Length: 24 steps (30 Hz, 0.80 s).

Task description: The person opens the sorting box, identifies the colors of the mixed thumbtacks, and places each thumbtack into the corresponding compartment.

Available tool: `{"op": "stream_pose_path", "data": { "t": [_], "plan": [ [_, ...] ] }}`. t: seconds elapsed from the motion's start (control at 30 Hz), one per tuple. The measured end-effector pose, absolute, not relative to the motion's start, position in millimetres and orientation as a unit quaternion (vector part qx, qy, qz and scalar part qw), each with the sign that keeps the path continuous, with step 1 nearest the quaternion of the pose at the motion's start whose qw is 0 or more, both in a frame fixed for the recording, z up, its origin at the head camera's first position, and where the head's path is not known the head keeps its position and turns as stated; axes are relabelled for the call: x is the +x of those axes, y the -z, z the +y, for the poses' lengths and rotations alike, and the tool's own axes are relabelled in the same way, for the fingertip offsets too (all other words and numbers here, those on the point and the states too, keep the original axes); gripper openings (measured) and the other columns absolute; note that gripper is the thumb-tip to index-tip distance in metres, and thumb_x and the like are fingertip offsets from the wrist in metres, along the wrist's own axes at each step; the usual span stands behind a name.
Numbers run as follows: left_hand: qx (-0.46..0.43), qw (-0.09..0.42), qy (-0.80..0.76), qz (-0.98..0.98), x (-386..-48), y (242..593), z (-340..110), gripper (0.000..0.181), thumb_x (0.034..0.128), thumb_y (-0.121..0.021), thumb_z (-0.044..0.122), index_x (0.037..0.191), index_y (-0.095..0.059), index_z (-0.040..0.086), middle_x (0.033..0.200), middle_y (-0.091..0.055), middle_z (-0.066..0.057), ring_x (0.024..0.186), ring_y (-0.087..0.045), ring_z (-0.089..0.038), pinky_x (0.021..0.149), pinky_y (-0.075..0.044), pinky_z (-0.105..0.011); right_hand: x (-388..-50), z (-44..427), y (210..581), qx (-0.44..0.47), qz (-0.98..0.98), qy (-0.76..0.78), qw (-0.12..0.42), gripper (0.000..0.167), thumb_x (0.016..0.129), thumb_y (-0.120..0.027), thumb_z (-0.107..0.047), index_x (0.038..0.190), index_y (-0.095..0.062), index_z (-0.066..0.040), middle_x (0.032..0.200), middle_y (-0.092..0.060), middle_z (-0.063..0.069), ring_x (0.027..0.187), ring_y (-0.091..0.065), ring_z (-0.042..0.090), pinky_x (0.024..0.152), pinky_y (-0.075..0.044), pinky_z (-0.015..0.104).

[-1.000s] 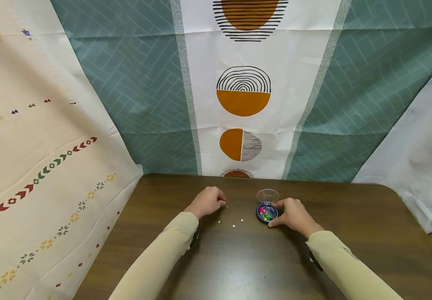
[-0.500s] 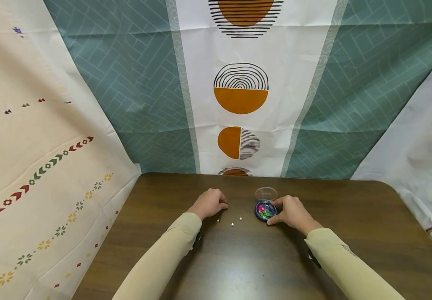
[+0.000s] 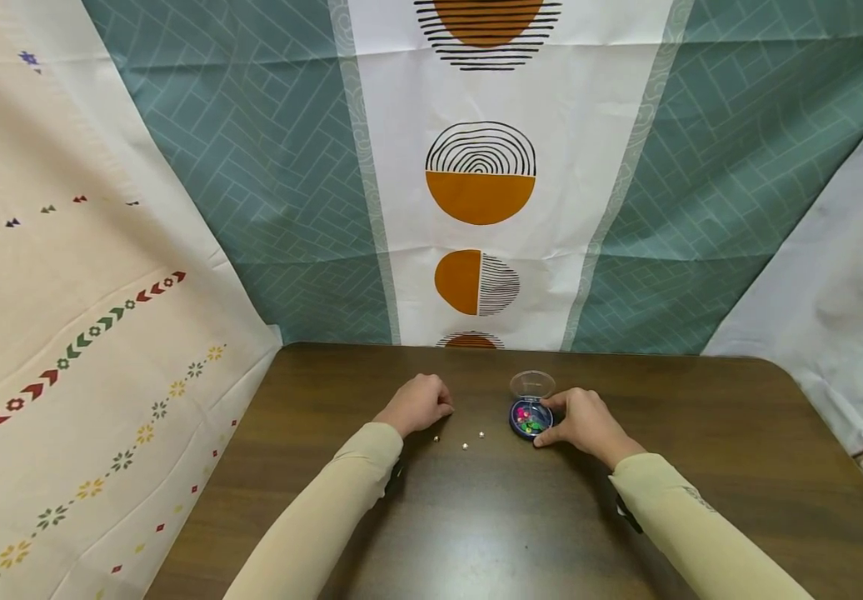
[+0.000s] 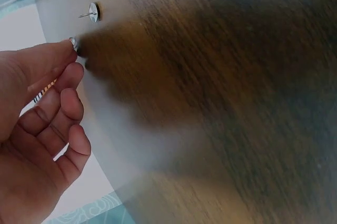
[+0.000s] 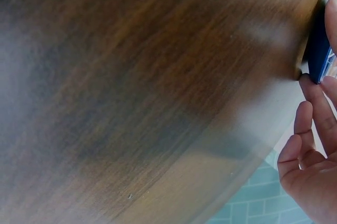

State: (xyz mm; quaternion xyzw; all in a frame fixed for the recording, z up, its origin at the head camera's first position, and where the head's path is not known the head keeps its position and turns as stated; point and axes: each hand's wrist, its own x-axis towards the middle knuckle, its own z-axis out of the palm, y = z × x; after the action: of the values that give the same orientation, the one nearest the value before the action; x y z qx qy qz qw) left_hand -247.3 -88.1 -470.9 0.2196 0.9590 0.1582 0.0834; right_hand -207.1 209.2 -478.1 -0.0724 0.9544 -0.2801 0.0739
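Note:
My left hand is low over the table, thumb and fingertip pinching a small silver thumbtack. Close by lies another thumbtack, its round metal head on edge and its pin pointing sideways. In the head view, loose thumbtacks lie between the hands: one by the left wrist, a second and a third nearer the case. My right hand grips the right side of a round blue case with pink and green pieces inside. Its clear lid stands raised at the back.
The dark wooden table ends at a patterned teal and white cloth at the back. A cream embroidered cloth hangs along the left, and a pale cloth along the right.
A thumbtack that lay by the left fingertips is no longer visible on the table in the head view; the left fingers have closed there. The right hand keeps its grip on the case.

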Motion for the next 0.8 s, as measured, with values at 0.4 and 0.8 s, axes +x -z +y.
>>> {"op": "stream_pose_path", "data": {
  "t": [0.4,0.8],
  "plan": [
    [0.211,0.087,-0.155,0.961,-249.0,471.4,-92.2,0.013,0.0851,-0.064,0.02,0.073,-0.069,0.02,0.069,-0.063,0.01,0.059,-0.054,-0.007,0.059,-0.045,-0.025,-207.1,209.9,478.2,-0.072,0.954,0.28,0.073,0.074,0.051,-0.087,-0.047,0.114,-0.068,-0.012,0.115,-0.067,0.009,0.109,-0.06,0.028,0.095,-0.044,0.049],
    [0.209,0.1,-0.199,0.952,-251.6,468.7,-93.4,0.017,0.0894,-0.059,0.022,0.078,-0.07,0.017,0.069,-0.062,0.008,0.059,-0.053,-0.008,0.059,-0.045,-0.024,-206.8,209.9,478.5,-0.08,0.953,0.283,0.074,0.076,0.051,-0.087,-0.047,0.114,-0.068,-0.01,0.114,-0.067,0.011,0.107,-0.06,0.029,0.095,-0.044,0.05]
  ]
}}
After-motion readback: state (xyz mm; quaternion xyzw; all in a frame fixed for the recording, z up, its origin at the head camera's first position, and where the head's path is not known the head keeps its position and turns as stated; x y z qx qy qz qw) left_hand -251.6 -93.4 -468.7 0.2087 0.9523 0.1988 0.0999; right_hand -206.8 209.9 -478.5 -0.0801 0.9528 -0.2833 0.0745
